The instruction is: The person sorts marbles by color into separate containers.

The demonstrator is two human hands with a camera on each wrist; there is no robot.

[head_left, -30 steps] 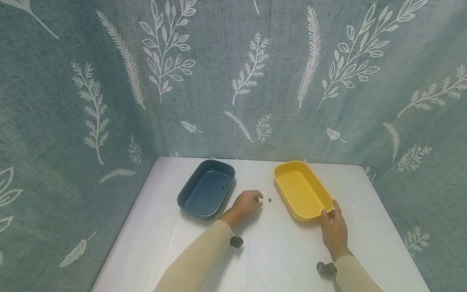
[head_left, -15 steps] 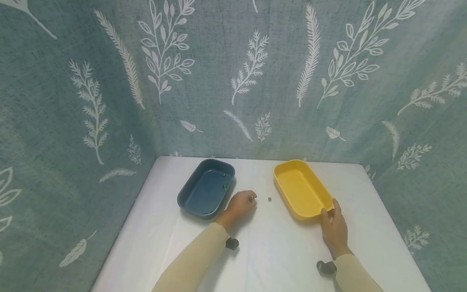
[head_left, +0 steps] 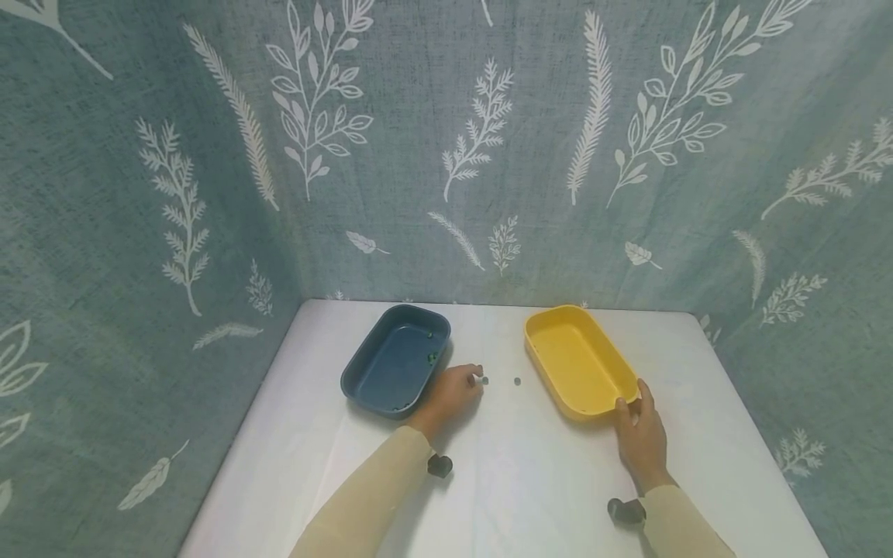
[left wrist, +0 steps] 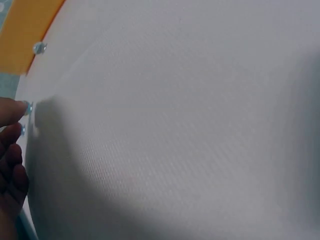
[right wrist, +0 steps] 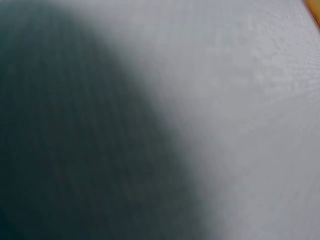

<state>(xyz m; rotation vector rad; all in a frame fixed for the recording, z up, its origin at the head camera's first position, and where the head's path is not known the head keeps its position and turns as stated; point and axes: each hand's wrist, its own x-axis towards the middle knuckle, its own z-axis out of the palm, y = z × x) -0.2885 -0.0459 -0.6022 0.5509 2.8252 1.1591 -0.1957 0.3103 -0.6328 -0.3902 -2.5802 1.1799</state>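
In the head view my left hand (head_left: 455, 389) hovers low over the white table beside the blue tray (head_left: 350, 381), its fingers curled. Just off its fingertips lies a small clear glass bead (head_left: 485, 380). Farther right, a second glass bead (head_left: 517, 381) lies on the cloth. The left wrist view shows a bead (left wrist: 28, 107) at a fingertip and another bead (left wrist: 22, 129) partly hidden by the fingers, seemingly held there. My right hand (head_left: 642, 438) grips the near right corner of the yellow tray (head_left: 551, 387), thumb and fingers at its rim.
Small green beads (head_left: 432, 358) lie inside the blue tray along its right side and near end. A leaf-patterned curtain (head_left: 418, 155) encloses the white table (head_left: 530, 480) at the back and sides. The right wrist view shows mostly cloth and shadow.
My left hand has drawn leftward toward the blue tray. A glass bead now lies on the cloth by its fingertips, where none lay a second ago. The right hand stays at the yellow tray.
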